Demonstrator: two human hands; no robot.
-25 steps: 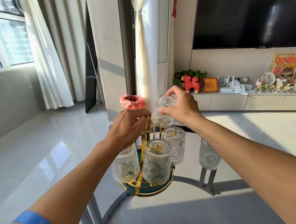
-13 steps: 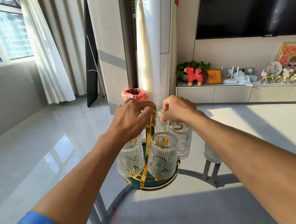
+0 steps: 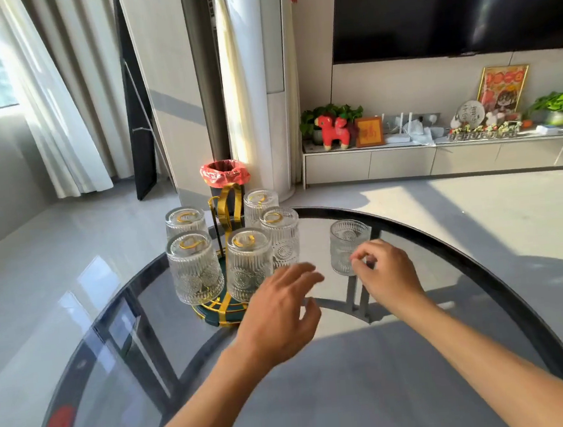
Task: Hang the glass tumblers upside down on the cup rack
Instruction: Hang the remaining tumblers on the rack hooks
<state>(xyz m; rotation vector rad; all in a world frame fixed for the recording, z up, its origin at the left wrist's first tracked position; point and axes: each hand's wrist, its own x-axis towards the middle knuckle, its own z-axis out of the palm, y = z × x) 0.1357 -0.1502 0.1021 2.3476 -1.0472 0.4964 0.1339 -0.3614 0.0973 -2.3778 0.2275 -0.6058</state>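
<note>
A gold cup rack with a dark green base stands on the round glass table. Several ribbed glass tumblers hang upside down on its pegs, among them one at the front left and one at the front middle. One more tumbler stands upright on the table to the right of the rack. My right hand is just in front of this tumbler, fingers curled near its lower side, holding nothing. My left hand hovers open in front of the rack, fingers spread.
A bin with a red liner stands on the floor behind the rack. A tall white floor unit rises beyond it. A low TV cabinet with ornaments runs along the right wall. The table's dark rim curves around the right.
Both hands have left the top of the rack and come down toward me. The tumbler my right hand held now hangs on the rack. My right hand has moved right, to the standing tumbler.
</note>
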